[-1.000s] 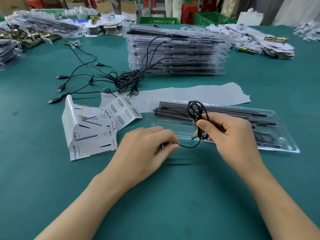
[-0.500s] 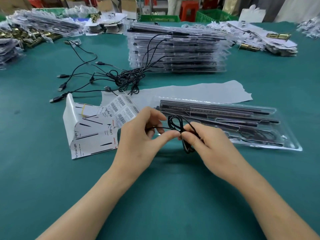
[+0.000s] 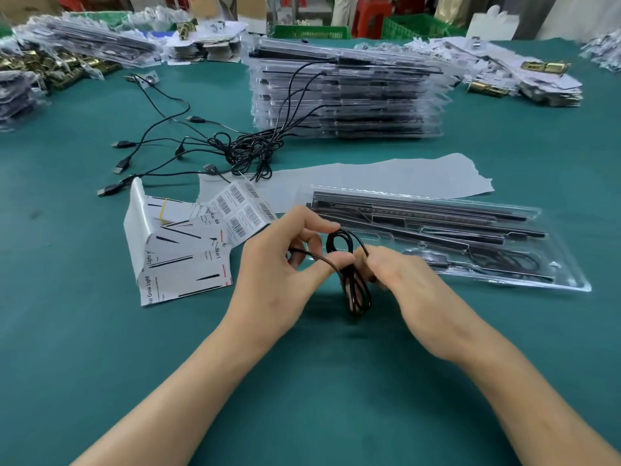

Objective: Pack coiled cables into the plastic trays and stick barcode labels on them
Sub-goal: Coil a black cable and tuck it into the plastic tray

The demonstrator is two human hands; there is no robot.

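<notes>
Head-worn view, looking down, close over table (image 3: 100,348)

The table (image 3: 100,364) is being lit brightly from above; soft shadows are being cast under the hands (image 3: 279,274), glare is being thrown off the plastic trays (image 3: 346,105), and the far edges are being bowed.

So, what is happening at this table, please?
A person holds a black cable, gathered into a small coil, in both hands above the green table. The left hand pinches the loose strand and the right hand grips the loops. The coil is not yet in the plastic tray just behind the hands. A sheet of barcode labels lies to the left, untouched.
</notes>
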